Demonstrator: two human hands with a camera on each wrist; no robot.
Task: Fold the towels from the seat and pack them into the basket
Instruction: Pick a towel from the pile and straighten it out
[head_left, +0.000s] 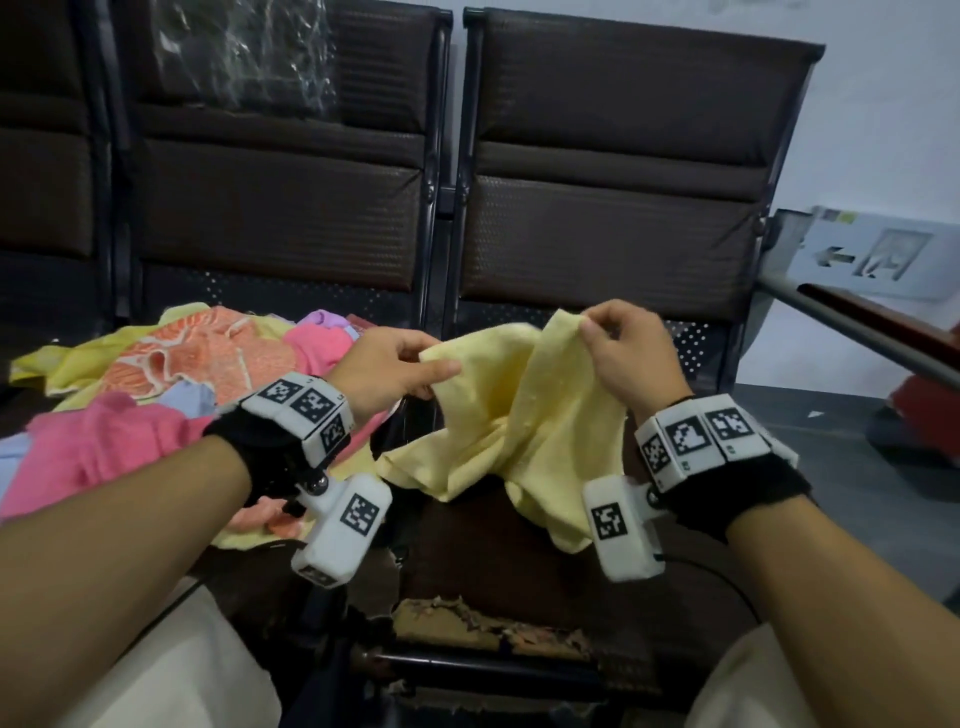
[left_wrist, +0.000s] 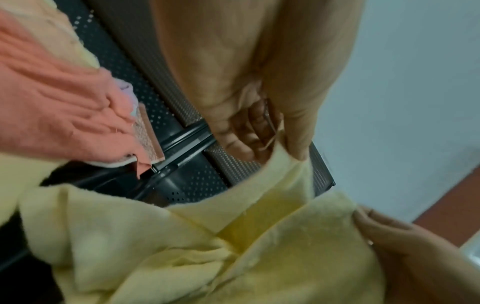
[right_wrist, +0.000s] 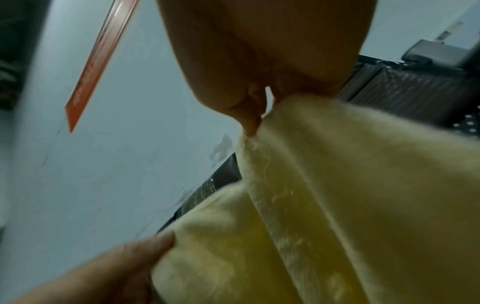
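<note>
So the dark brown padded waiting-room seat (head_left: 519, 545) has the pale yellow terry towel (head_left: 524, 415) hanging just above it, lower end draping onto the cushion, with the heap of pink, orange and yellow towels (head_left: 156, 395) on the next seat to the left. The yellow one looks light, floppy and grippy, not slippery, so I'd take it by the corners along one hem. The left hand (head_left: 387, 364) pinches one top edge and the right hand (head_left: 618, 353) pinches the other, both thumb against fingers. It's bunched in the middle, so its long axis is hard to call, maybe running downward from the hands. No basket in view
</note>
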